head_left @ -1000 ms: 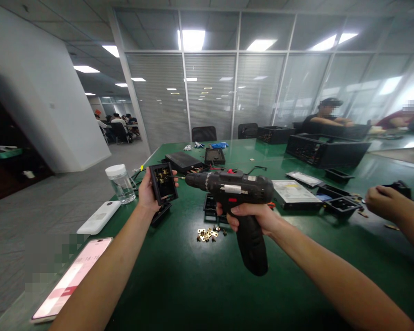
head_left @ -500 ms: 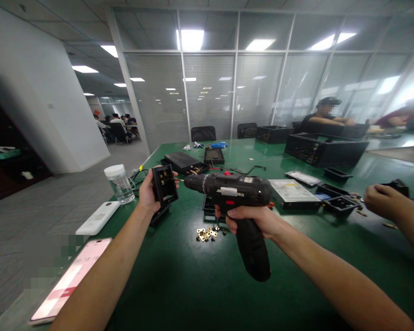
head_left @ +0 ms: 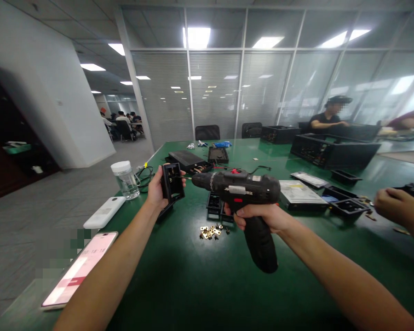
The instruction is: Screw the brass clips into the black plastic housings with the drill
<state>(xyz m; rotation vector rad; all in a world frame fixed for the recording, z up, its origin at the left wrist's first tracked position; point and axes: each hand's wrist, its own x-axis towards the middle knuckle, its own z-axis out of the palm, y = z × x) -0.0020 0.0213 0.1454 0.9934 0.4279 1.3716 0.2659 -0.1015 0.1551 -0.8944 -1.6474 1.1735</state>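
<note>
My left hand (head_left: 157, 189) grips a small black plastic box (head_left: 173, 184) by its edges, tilted up so its inside faces right. Brass-coloured pieces show inside it. My right hand (head_left: 258, 215) is wrapped round the handle of a black cordless drill (head_left: 243, 188), held level and pointing left. The drill's thin bit reaches the box's inner side; whether it touches a screw is too small to tell. Below the drill, small brass plates and screws (head_left: 212, 231) lie in a loose pile on the green table (head_left: 193, 280). Black plastic trays (head_left: 214, 204) sit just behind the pile, partly hidden by the drill.
At left stand a clear bottle (head_left: 124, 180), a white power bank (head_left: 104, 212) and a phone (head_left: 81, 271). Rightward lie a metal drive (head_left: 301, 195) and more black trays (head_left: 348, 206). Another person's hand (head_left: 393, 204) is at the right edge. Large black cases (head_left: 334, 149) stand farther back.
The whole view has shifted slightly, so things appear a little farther right. Both my hands keep their holds on the box and the drill, with the bit still at the box.
</note>
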